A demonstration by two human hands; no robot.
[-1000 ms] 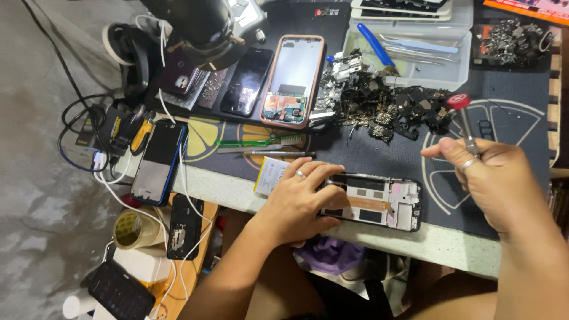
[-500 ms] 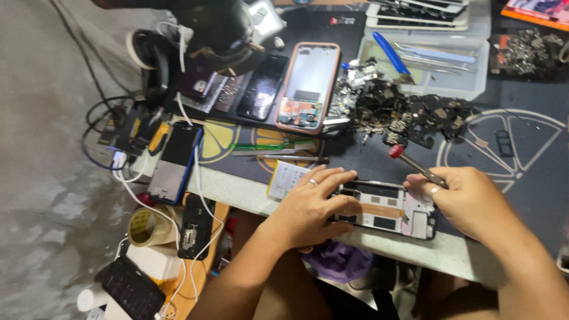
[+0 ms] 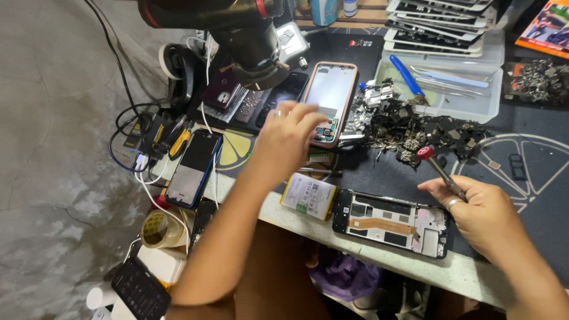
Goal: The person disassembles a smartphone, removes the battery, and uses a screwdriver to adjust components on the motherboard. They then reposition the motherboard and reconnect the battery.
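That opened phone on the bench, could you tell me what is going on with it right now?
The opened phone lies near the table edge with its back off and insides showing, and neither hand is on it. The right hand holds a red-capped screwdriver just beside it. The left hand reaches out over the pink-cased phone further back. A loose white battery lies against the opened phone's left end.
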